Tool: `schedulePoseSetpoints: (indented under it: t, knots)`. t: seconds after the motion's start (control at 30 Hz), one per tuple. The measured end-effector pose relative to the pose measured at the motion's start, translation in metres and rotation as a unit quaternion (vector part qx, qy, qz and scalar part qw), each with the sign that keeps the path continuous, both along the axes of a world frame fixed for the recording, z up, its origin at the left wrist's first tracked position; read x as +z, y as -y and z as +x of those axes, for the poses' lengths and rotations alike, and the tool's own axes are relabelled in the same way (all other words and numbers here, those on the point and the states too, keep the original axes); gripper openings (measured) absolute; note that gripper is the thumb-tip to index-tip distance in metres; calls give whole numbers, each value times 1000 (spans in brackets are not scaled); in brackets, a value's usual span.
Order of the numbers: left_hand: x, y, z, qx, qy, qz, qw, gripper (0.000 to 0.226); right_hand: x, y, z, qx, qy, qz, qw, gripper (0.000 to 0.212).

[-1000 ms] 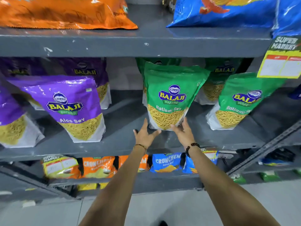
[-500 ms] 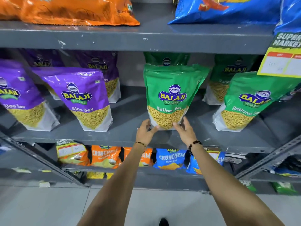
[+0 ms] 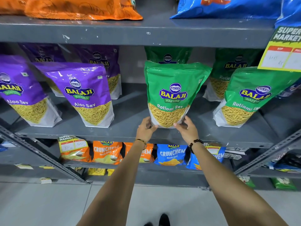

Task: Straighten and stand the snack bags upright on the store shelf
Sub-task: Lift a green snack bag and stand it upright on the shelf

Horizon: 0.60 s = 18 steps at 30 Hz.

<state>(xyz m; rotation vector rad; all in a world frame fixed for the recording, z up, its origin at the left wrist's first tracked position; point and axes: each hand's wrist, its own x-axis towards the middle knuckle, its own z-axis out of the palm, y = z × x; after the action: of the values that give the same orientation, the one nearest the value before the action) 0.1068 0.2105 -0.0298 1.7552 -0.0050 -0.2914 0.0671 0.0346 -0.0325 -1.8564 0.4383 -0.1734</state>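
Two bare forearms are stretched up from the bottom of the view toward the grey shelf [image 3: 123, 132]. The left hand [image 3: 145, 130], a thin band on its wrist, is pressed against the lower left corner of the green bag [image 3: 172, 93], fingers [image 3: 149, 122] curled and clamped on that corner. The right hand [image 3: 187, 129], a dark bead bracelet on its wrist, is set at the lower right corner, fingers [image 3: 186, 121] spread loosely against the bag's base; a firm grip there cannot be told. The green bag is stood upright near the shelf's front edge, its base touching the shelf. To its right, a second green bag [image 3: 242, 101] is seen tilted. To the left, a purple bag [image 3: 86, 95] is leaned over, with another purple bag [image 3: 21, 93] beside it at the edge of view. More bags are lined up behind them in shadow. Higher up, an orange bag [image 3: 78, 8] and a blue bag [image 3: 228, 7] are laid flat on the upper shelf [image 3: 130, 31], and a yellow price tag [image 3: 283, 53] is hung at right.
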Motion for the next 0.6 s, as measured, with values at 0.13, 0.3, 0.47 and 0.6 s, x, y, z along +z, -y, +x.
schedulePoseSetpoints:
  t: [0.13, 0.3, 0.47, 0.6]
  knots:
    - [1, 0, -2, 9, 1, -2, 1000, 49, 1, 2, 2, -12, 2, 1, 1000, 41]
    - [1, -1, -2, 10, 3, -3, 1000, 48, 3, 3, 2, -19, 2, 16, 1000, 40]
    - [3, 0, -3, 15, -2, 8, 1000, 46, 1, 3, 3, -26, 5, 23, 999, 39]
    - [4, -1, -4, 15, -4, 13, 1000, 45, 2, 3, 2, -32, 0, 23, 999, 40]
